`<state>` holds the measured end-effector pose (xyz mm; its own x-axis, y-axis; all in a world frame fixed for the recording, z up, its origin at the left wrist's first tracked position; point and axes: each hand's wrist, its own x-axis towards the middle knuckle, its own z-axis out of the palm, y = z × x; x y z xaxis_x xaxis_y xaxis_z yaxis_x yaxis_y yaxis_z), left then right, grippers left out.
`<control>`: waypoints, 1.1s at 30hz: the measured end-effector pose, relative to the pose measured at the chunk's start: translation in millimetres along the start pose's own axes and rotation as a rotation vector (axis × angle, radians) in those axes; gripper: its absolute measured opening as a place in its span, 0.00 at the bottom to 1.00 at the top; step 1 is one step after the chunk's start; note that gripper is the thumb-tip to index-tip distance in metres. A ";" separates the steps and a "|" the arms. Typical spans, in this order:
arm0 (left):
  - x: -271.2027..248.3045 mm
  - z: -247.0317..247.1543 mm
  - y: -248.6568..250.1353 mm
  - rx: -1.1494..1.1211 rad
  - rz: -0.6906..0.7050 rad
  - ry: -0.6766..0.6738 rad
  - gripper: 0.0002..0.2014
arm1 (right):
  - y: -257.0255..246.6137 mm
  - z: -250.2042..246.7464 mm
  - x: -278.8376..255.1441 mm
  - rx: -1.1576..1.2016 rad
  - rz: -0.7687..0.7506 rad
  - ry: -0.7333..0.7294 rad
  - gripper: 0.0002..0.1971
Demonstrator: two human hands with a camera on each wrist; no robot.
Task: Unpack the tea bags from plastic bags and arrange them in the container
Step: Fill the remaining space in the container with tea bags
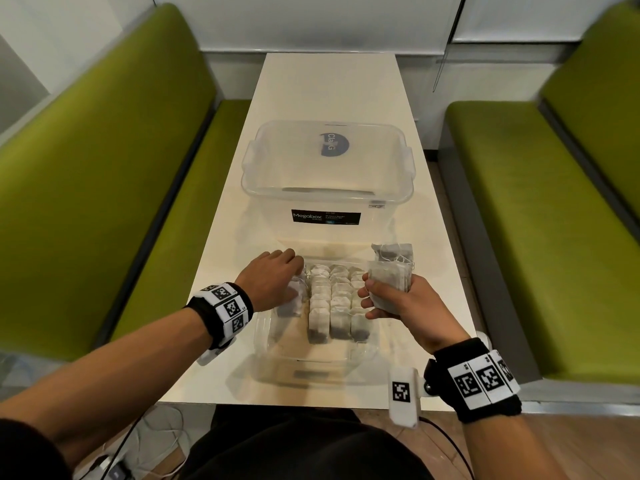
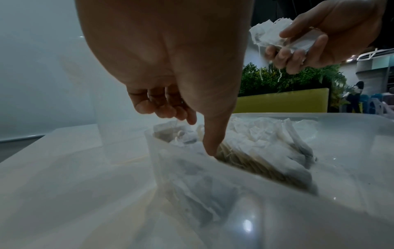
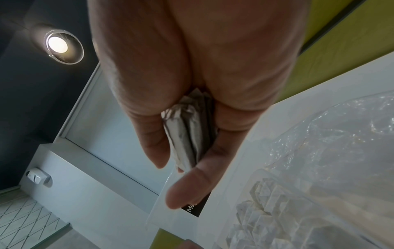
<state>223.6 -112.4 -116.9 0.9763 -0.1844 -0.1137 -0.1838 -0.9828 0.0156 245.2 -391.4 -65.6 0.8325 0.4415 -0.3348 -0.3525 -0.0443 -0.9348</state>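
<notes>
While the left hand (image 1: pixel 273 278) reaches into the left side of the container (image 1: pixel 263 344), its fingers pointing down and touching the tea bags (image 1: pixel 294 299) of a new row there without a visible grip, those leaning bags may topple when released. The finished rows (image 1: pixel 337 299) stand beside them and could be knocked out of line. The right hand (image 1: pixel 398 303) grips a stack of bags (image 1: pixel 389 280) above the right rim; loose strings may snag, or bags may slip out.
</notes>
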 end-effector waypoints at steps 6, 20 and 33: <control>-5.0 -2.4 15.4 0.090 0.111 -0.304 0.13 | 0.7 -1.0 0.6 -0.002 0.004 -0.004 0.09; -5.0 10.2 16.8 0.343 0.128 -0.379 0.16 | 0.7 0.2 -0.1 0.010 0.024 -0.015 0.09; -6.8 12.6 13.4 0.292 0.102 -0.333 0.14 | 2.7 -0.5 0.2 0.057 0.043 -0.035 0.09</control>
<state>213.0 -124.2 -128.4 0.8704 -0.2210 -0.4399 -0.3481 -0.9082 -0.2325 244.6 -391.9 -68.2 0.8011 0.4714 -0.3689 -0.4119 -0.0130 -0.9111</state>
